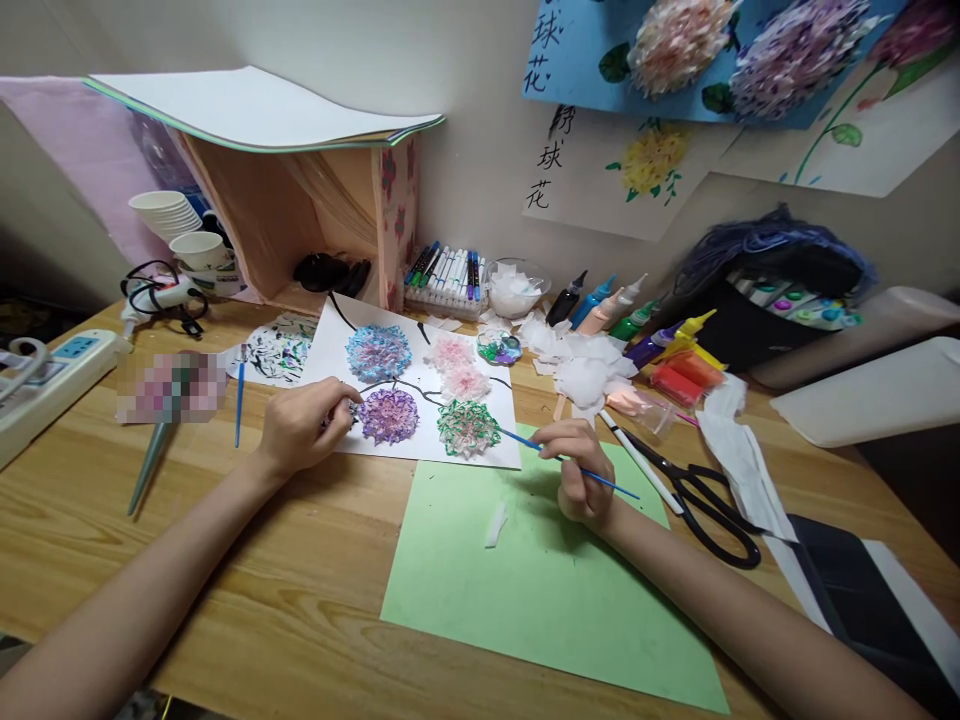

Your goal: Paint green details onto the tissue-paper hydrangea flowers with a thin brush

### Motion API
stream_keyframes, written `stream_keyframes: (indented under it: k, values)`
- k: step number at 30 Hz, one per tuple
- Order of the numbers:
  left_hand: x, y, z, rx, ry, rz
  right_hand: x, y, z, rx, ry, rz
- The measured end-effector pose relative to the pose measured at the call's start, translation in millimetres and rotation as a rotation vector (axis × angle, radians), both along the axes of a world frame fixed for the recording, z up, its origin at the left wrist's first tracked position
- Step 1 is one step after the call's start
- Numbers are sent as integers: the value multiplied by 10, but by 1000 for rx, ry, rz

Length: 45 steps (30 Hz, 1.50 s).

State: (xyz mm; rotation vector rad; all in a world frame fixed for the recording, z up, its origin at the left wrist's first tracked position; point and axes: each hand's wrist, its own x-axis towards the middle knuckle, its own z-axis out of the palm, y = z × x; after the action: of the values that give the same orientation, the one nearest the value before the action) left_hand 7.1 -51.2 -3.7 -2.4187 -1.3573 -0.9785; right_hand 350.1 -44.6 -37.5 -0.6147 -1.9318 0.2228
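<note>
My right hand [581, 468] pinches a thin blue paintbrush [540, 448], its tip at the right edge of a green-and-pink ruffled flower [469, 430]. That flower sits on a white sheet [360, 455] with black painted stems. My left hand [307, 425] rests at the sheet's left side with fingers curled; a dark patch shows by the fingertips, but what they hold, if anything, is hidden. Beside these fingers is a purple flower [388, 415]. Also on the sheet are a blue flower [379, 352] and pale pink flowers [454, 360]. A small paint palette [499, 346] overlaps the sheet's upper right.
Green paper [525, 610] lies under my right hand. To its right are black-handled scissors [701, 495] and a white pen [641, 462]. Paint bottles [600, 300], tissue pieces [585, 365] and a marker box [446, 280] stand behind. A second blue brush [239, 405] lies left.
</note>
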Motion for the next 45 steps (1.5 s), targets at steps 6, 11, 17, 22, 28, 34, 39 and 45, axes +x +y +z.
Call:
stream_keyframes:
  k: [6,11,17,22,28,34,39,45]
  values:
    - [-14,-5,14,15,0,-22,-3,433,6,-57,11,-217]
    - [-16,-18,39,17,-1,-20,-34,814,-33,-216,53,-315]
    - [-18,-29,56,19,-4,4,-65,880,-51,-248,35,-291]
    - [-5,-29,60,0,-17,7,-77,883,-35,-260,22,-290]
    - [-2,-26,51,8,-25,-8,-65,884,-39,-288,44,-265]
    - [-4,-26,52,7,-22,-7,-58,898,-52,-312,68,-285]
    - [1,-26,62,-18,-23,16,-62,890,-49,-310,83,-283]
    - [-9,-23,46,-18,-33,5,-67,894,-45,-327,82,-286]
